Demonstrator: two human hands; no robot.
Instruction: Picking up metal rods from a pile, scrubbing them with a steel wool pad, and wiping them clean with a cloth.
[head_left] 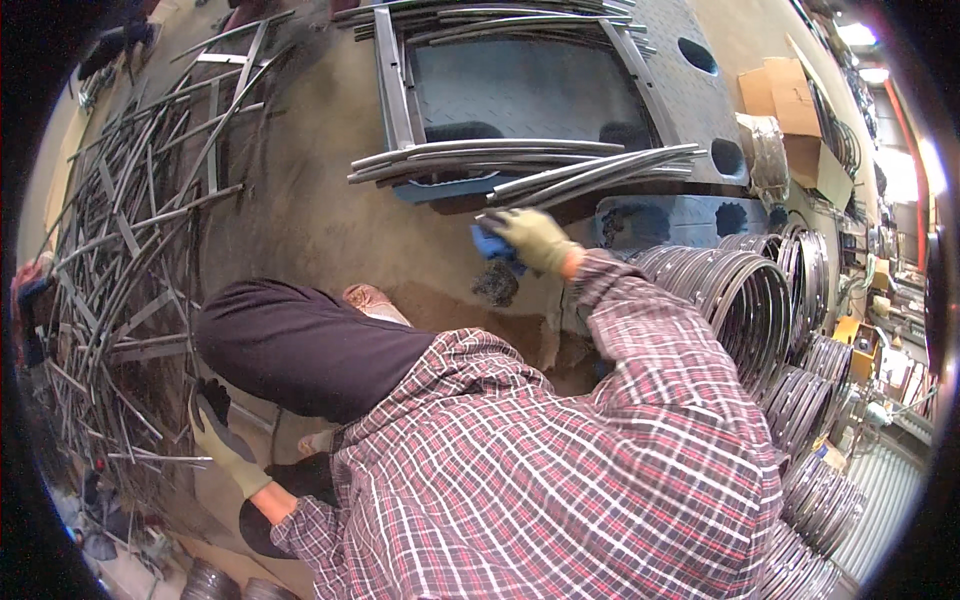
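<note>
My right hand [535, 240], in a pale yellow-green work glove, is closed on a small blue object [492, 246] whose kind I cannot make out. It is slightly blurred, just below the ends of several grey metal rods [600, 172] lying across a metal frame [397, 90]. Under it, a dark, rough lump [495, 284] shows on the floor. My left hand [225, 440], in a like glove with a dark palm, is low beside my knee with its fingers stretched out. Close by, a big tangled heap of metal rods and strips [120, 260] spreads at the left.
Bundles of coiled metal rings [735, 300] stand along the right. Blue moulded pallets [715, 110] lie under and beside the frame. An opened cardboard box [790, 100] is at the far right. My bent leg [310, 345] is between my hands.
</note>
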